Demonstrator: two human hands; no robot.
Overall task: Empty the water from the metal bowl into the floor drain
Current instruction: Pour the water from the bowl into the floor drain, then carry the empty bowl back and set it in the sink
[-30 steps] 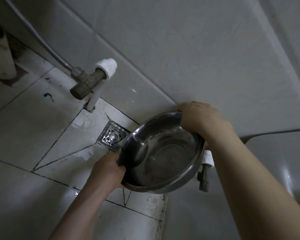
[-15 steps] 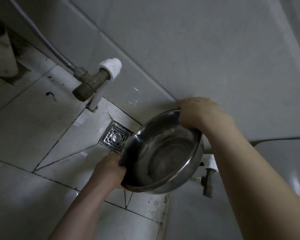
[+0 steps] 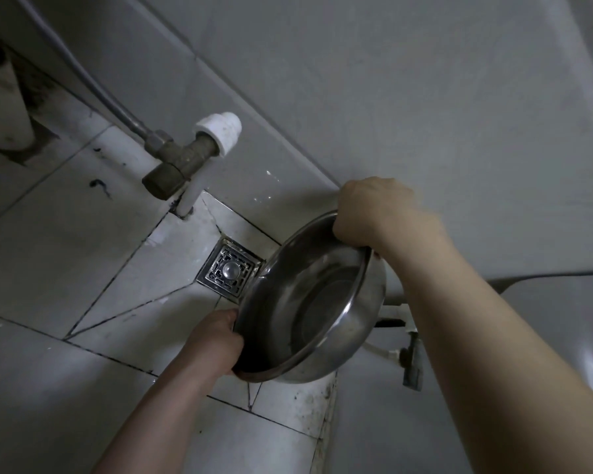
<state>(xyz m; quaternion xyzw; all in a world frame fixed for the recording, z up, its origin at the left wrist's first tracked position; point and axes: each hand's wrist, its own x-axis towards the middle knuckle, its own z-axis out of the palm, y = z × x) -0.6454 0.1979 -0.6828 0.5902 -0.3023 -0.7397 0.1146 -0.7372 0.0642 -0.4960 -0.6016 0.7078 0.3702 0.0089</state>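
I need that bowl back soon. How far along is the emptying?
Done: the round steel bowl is at the square metal floor drain. In hand: the left hand and right hand tip it steeply, low rim over the grate. Left: I cannot tell whether water remains.

Both forearms bare, reaching forward and down. Left hand point(image 3: 213, 343) low, fingers curled over the near-left rim of the metal bowl point(image 3: 308, 302), thumb side up. Right hand point(image 3: 374, 213) higher and further out, knuckles up, fingers hooked over the far rim. Right wrist bent, forearm running diagonally from lower right.
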